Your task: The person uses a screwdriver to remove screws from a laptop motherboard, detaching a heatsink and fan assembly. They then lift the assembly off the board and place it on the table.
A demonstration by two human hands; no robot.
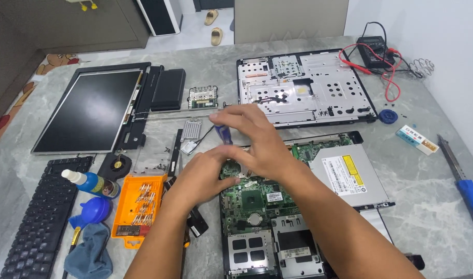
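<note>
My right hand (pixel 257 139) grips a small screwdriver with a blue handle (pixel 223 133), held upright over the top left corner of a green laptop motherboard (pixel 257 199). Just below it, my left hand (pixel 205 173) rests on the same corner of the board, fingers curled beside the screwdriver's tip. The tip itself is hidden by my fingers. The motherboard sits in the laptop's black base, with a silver optical drive (pixel 347 173) on its right side.
A detached screen panel (pixel 89 108), a black battery (pixel 168 89), a keyboard (pixel 40 217), an orange bit case (pixel 138 204), a blue bottle (pixel 91 183), a blue blower (pixel 94 211) and a cloth (pixel 91 253) lie left. The metal laptop frame (pixel 306 88), a multimeter (pixel 375 51) and a blue-handled tool (pixel 469 188) lie right.
</note>
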